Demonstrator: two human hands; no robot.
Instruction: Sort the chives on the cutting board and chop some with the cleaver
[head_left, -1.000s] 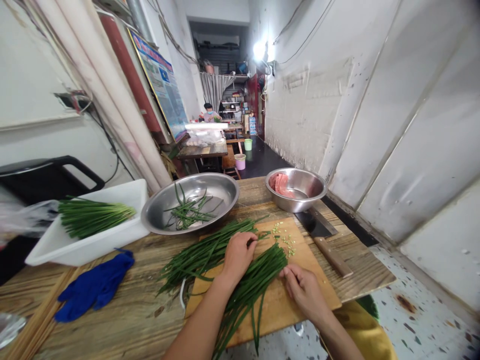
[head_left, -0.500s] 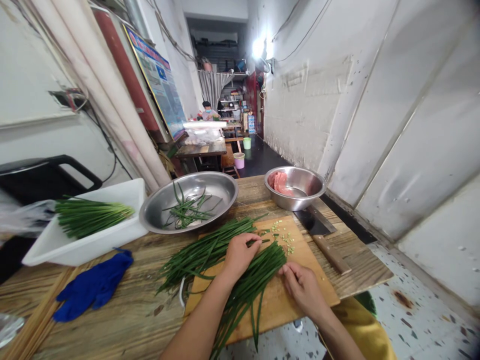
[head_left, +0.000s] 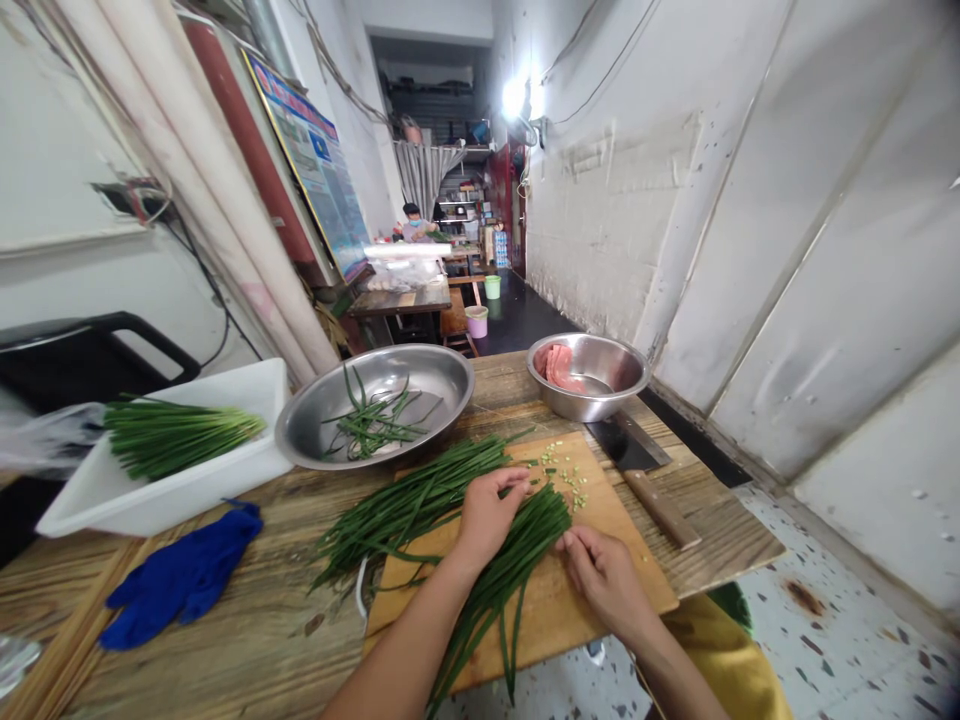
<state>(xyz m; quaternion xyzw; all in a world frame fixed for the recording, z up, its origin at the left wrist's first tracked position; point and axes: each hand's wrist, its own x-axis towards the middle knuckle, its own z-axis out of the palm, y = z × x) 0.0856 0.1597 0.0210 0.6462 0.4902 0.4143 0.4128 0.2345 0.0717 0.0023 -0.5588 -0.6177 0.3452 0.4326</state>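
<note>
Two bunches of long green garlic chives lie on the wooden cutting board (head_left: 622,560). The far bunch (head_left: 409,500) reaches over the board's left edge. The near bunch (head_left: 517,560) runs between my hands, its leafy ends hanging past the board's front edge. Curled over the near bunch's upper side, my left hand (head_left: 491,512) has its thumb and fingers closed at the chive ends. My right hand (head_left: 604,570) pinches at the other side of these ends, its fingers bent. Small cut pieces (head_left: 566,475) are scattered beyond. To the right lies a cleaver (head_left: 660,508) with a wooden handle.
A steel basin (head_left: 450,385) with loose chives stands behind the board, and a steel bowl (head_left: 592,405) with pink pieces at the back right. At left are a white tub (head_left: 259,400) with more chives, a blue glove (head_left: 180,575) and wooden sticks (head_left: 79,640). A person (head_left: 416,225) sits far back.
My left hand has shifted slightly right, toward the near bunch's ends. My right hand stays almost where it was. The view has drifted a little.
</note>
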